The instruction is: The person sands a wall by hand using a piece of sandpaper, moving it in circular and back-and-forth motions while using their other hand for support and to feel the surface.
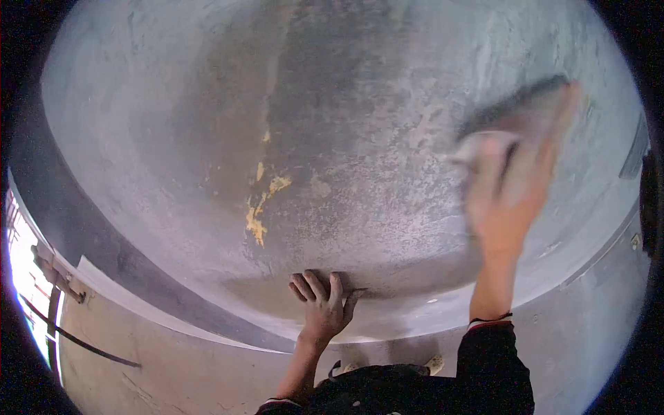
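Observation:
A large, curved grey panel (387,159) fills most of the view, with scuffed, dusty patches and small yellow spots (256,225) left of its middle. My right hand (508,183) is on the panel's right side, blurred by motion. Its fingers are round what looks like a flat sanding block (522,114), dark along its far edge and pale near my fingers; details are smeared. Lower down, close to the panel's near edge, my left hand (324,301) rests on the surface with fingers spread and holding nothing. Its fingertips look grey with dust.
Below the panel's near edge is a dusty floor (187,332), where my shoes (434,364) partly show. A dark cable or hose (97,346) runs at the lower left, beside a bright opening (28,270). Small dark items stand at the far right edge.

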The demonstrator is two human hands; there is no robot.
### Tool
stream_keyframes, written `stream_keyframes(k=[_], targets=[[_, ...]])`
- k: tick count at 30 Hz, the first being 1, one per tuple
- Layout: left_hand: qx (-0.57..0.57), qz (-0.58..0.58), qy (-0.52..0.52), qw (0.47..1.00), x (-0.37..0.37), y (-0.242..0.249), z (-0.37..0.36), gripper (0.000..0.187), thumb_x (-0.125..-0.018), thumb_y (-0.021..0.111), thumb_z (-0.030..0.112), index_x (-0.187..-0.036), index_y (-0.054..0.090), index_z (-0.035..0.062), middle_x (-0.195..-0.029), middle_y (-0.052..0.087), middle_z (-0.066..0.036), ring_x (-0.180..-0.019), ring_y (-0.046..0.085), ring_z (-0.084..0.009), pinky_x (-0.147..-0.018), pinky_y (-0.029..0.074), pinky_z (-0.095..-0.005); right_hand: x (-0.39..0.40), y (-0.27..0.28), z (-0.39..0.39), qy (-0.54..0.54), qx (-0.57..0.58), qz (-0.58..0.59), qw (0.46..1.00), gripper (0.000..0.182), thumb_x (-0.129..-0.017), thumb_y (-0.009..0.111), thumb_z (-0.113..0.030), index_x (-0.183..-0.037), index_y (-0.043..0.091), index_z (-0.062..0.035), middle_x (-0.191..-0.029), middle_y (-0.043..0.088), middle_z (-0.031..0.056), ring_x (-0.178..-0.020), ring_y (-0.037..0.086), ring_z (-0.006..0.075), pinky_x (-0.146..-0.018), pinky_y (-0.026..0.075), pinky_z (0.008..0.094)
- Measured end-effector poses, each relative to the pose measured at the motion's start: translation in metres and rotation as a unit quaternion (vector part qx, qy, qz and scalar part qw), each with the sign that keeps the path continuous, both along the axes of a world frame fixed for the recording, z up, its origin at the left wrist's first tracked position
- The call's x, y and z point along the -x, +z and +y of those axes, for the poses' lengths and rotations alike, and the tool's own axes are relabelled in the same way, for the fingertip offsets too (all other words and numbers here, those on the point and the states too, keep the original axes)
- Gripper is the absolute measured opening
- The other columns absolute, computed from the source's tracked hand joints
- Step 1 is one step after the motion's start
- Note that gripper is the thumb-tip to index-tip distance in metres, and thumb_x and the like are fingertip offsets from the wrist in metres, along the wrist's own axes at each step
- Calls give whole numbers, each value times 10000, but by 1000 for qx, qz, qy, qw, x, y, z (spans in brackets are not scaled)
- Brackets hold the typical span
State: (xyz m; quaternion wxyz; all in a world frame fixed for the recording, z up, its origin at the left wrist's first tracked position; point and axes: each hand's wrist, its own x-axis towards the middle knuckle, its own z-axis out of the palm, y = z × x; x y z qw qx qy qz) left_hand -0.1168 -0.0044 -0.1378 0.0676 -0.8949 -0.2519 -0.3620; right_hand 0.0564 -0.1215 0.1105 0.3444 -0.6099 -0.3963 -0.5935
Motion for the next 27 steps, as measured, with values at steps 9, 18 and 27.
stream_keyframes(k=[9, 18, 27], targets=[[-8, -20, -3, 1000, 0, -4, 1, 656, -806, 537, 473, -1195, 354, -22, -1187, 203, -481, -1106, 113, -695, -843, 122, -746, 11, -67, -2, 146, 198, 16, 969, 572, -838, 493, -307, -1251, 391, 77, -1320, 322, 295, -1268, 287, 377, -1047, 192, 461], [-2, 22, 14, 1000, 0, 5, -2, 693, -802, 529, 502, -1182, 346, -48, -1181, 219, -474, -1107, 100, -697, -816, 135, -755, 2, -29, -7, -59, -43, 128, 989, 262, -832, 532, -162, -974, 532, 58, -1271, 381, 291, -1164, 394, 398, -946, 313, 394], [-89, -45, 33, 994, 19, 23, 24, 809, -784, 515, 565, -1253, 276, -50, -1312, 166, -377, -1217, 71, -595, -923, 96, -705, -34, -57, -29, 36, 46, 11, 998, 726, -827, 516, -412, -1280, 302, 113, -1336, 290, 298, -1252, 267, 439, -1026, 233, 468]])
